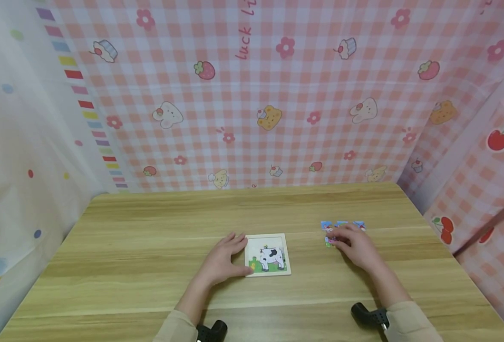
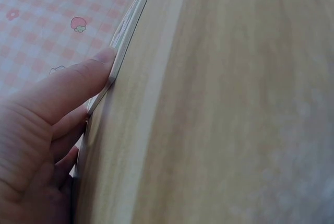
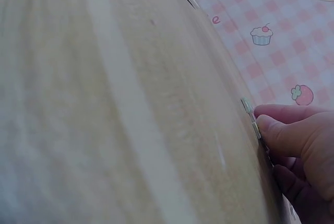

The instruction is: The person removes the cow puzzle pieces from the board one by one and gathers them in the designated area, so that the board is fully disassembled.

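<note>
A square wooden puzzle board (image 1: 267,235) lies on the table, with a cow picture (image 1: 272,258) and green grass partly filling its tray. My left hand (image 1: 223,261) holds the board at its left side, thumb by the near corner and fingers by the far one. In the left wrist view the thumb (image 2: 78,85) touches the board's edge (image 2: 125,49). Farther right, my right hand (image 1: 356,247) pinches a small colourful puzzle piece (image 1: 331,241) between thumb and fingertips, low over the table. The hand partly hides other loose pieces (image 1: 326,225) around it.
The wood-grain table (image 1: 149,228) runs back to a pink checked curtain (image 1: 243,137). A white dotted curtain (image 1: 25,156) borders the left side, and a cherry-print one (image 1: 483,190) the right. Black wrist mounts (image 1: 369,316) stick out beside the sleeves.
</note>
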`<action>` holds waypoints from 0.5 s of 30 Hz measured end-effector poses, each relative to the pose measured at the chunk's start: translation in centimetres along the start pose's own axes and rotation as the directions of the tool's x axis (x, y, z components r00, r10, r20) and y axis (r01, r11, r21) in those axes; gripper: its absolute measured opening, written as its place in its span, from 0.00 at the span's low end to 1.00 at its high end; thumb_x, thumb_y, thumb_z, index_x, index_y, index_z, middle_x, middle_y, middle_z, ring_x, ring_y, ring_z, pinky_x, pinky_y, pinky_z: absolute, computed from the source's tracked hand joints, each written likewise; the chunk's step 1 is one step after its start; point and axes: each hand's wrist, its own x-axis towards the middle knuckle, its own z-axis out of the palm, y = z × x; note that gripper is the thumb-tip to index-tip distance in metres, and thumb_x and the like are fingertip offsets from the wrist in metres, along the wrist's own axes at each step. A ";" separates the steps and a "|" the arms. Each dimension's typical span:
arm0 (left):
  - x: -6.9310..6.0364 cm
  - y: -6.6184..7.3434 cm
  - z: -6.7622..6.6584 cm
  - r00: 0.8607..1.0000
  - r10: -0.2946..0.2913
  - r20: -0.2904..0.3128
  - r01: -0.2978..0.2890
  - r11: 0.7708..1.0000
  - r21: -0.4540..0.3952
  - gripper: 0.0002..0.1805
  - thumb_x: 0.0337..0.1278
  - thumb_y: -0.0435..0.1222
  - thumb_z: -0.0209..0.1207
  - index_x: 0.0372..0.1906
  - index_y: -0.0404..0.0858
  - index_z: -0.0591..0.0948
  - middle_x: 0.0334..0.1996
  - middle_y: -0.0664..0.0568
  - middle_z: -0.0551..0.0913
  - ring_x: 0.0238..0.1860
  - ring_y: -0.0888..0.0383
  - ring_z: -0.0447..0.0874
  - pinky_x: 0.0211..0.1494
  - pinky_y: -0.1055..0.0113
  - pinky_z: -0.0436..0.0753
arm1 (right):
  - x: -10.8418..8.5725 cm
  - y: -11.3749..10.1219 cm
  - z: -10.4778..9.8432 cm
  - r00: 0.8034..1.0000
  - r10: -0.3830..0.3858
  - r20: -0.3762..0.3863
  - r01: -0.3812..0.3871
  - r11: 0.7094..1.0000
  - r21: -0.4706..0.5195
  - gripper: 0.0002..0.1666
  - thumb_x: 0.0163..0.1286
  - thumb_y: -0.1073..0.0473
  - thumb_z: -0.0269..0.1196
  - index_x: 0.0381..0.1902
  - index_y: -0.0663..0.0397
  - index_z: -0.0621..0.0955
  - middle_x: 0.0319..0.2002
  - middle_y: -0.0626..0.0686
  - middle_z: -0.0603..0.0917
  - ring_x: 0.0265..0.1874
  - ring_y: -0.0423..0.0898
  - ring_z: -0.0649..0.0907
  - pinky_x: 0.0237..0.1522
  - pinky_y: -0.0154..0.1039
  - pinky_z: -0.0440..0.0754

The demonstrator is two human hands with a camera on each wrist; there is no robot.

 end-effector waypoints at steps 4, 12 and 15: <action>0.0 0.0 0.0 1.000 0.006 0.000 -0.006 1.000 0.007 0.47 0.42 0.51 0.75 0.69 0.36 0.72 0.73 0.48 0.66 0.77 0.42 0.54 0.76 0.41 0.57 | 0.0 0.0 0.1 1.000 0.013 0.002 -0.013 1.000 -0.004 0.11 0.61 0.67 0.69 0.42 0.51 0.88 0.37 0.49 0.81 0.37 0.45 0.80 0.40 0.43 0.80; 0.0 -0.1 0.0 1.000 0.009 -0.002 -0.009 1.000 0.006 0.47 0.43 0.51 0.75 0.69 0.36 0.72 0.73 0.48 0.66 0.77 0.42 0.54 0.75 0.41 0.58 | -0.1 -0.2 -0.2 0.999 0.014 -0.042 -0.010 0.996 0.088 0.10 0.61 0.68 0.70 0.41 0.55 0.88 0.35 0.48 0.82 0.33 0.39 0.76 0.34 0.33 0.77; 0.0 -0.1 0.0 1.000 0.010 -0.002 -0.010 1.000 0.005 0.47 0.43 0.51 0.75 0.69 0.36 0.72 0.73 0.48 0.66 0.77 0.43 0.54 0.75 0.41 0.58 | -0.1 -0.4 -0.6 0.997 0.045 -0.060 -0.037 0.992 0.121 0.11 0.61 0.69 0.69 0.42 0.57 0.88 0.36 0.50 0.84 0.33 0.38 0.75 0.33 0.31 0.77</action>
